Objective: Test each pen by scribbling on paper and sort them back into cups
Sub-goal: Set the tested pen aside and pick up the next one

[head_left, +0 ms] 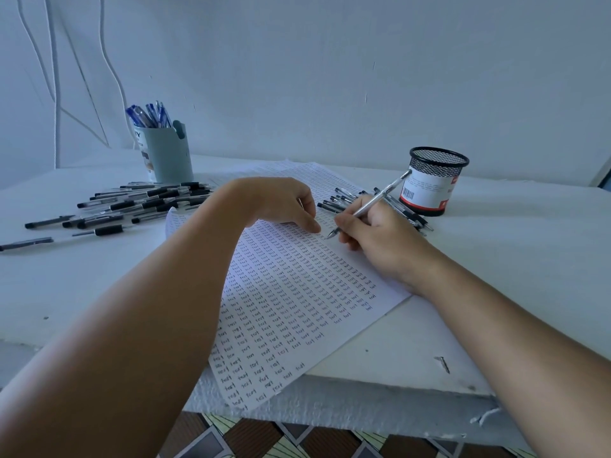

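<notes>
Fingers (pixel 347 223): those of the right hand (pixel 380 233) curl round a slim silver pen (pixel 370 204) and pinch it low on the barrel, near the tip.
Pen in hand: tilted, tip down on the paper (pixel 297 292), back end pointing up and away toward the mesh cup (pixel 433 180).
Left hand (pixel 284 201): rests on the upper part of the paper just beside the pen tip, fingers bent downward with fingertips on the sheet, holding nothing; the forearm crosses the sheet's left edge.
Paper: a white sheet lying at a slant on the table (pixel 512 259), filled with rows of the small handwritten word "test"; its near corner hangs over the table's front edge. More sheets show from beneath it at the far end.
Pens at right (pixel 340 198): a small heap of dark-capped pens lies behind the right hand, between it and the mesh cup, partly on the paper.
Mesh cup: black wire, upright, with a white and red label; whether it holds anything cannot be told.
Pens at left (pixel 132 206): a loose spread of black-capped pens lying flat on the table, well apart from the hands.
Pale cup (pixel 168 153): upright behind that spread, holding blue pens (pixel 148 115) standing on end.
Wall: white cords (pixel 56 94) hang down at the far left.
Floor: patterned tiles (pixel 297 438) show below the table edge.
</notes>
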`<state>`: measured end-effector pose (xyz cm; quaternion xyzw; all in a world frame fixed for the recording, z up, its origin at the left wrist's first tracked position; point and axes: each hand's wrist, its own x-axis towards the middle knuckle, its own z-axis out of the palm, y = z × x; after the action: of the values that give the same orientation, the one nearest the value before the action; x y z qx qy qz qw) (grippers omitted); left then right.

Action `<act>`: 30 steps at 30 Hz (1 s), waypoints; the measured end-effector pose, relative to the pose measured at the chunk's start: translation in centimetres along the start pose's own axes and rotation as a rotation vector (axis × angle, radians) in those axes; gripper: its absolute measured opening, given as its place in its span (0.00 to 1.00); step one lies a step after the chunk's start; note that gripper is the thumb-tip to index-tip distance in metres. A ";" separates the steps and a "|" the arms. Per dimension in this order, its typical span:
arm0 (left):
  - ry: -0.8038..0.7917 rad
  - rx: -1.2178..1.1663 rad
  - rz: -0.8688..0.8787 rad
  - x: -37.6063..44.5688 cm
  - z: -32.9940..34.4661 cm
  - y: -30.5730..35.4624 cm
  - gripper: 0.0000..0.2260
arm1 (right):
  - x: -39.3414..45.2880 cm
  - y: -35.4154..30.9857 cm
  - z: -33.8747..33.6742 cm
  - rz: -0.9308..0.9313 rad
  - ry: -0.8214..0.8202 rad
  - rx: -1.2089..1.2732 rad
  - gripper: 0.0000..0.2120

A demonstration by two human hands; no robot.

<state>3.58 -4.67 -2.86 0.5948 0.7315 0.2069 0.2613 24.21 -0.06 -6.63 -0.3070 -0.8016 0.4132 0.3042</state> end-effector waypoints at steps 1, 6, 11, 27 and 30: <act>-0.001 0.003 -0.004 0.0 0.0 0.0 0.13 | 0.1 0.1 0.0 0.013 0.014 0.048 0.06; 0.060 0.041 -0.008 0.1 0.3 0.1 0.13 | 0.2 0.2 -0.3 0.013 0.119 0.174 0.12; 0.131 -0.007 0.053 0.4 0.7 1.2 0.10 | -0.1 -0.1 -0.3 0.042 0.170 0.296 0.15; 0.204 0.067 0.481 0.1 8.7 17.7 0.05 | -8.2 1.3 -10.8 0.114 0.552 0.211 0.13; 0.135 0.108 0.553 0.0 11.9 21.9 0.05 | -11.7 2.5 -14.5 0.151 0.660 0.157 0.13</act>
<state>27.74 -0.28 1.31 0.7696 0.5674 0.2702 0.1134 42.91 -0.68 -4.67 -0.4582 -0.6008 0.3732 0.5382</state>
